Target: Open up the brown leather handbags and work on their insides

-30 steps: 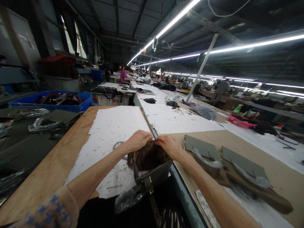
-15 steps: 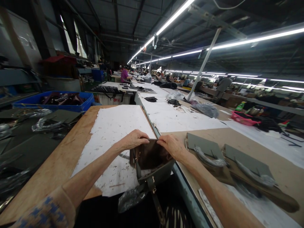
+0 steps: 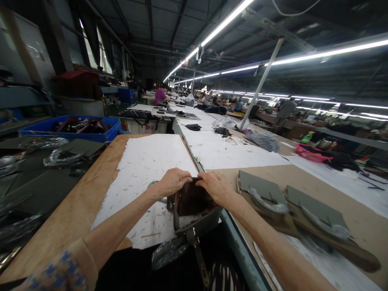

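An olive-grey handbag point(image 3: 197, 224) stands open at the table's near edge, its dark brown lining showing. My left hand point(image 3: 174, 182) pinches the far rim of the bag between thumb and fingers. Close beside it, my right hand point(image 3: 216, 186) grips the same rim from the right. A strap with gold-coloured metal fittings point(image 3: 200, 258) hangs down the bag's near side. The plastic-wrapped handle point(image 3: 169, 251) droops toward my lap. Part of the lining lies hidden in shadow.
Two similar bags point(image 3: 263, 194) with wrapped handles lie on the brown board at right. White paper point(image 3: 148, 153) covers the wooden table. To the left are stacked olive pieces point(image 3: 48, 190) and a blue crate point(image 3: 69, 129). A metal post point(image 3: 262, 83) rises beyond; a person in purple point(image 3: 160, 96) works farther back.
Both hands have drawn slightly closer together along the bag's rim, my left hand shifting a little right and down. The bag stays in nearly the same place.
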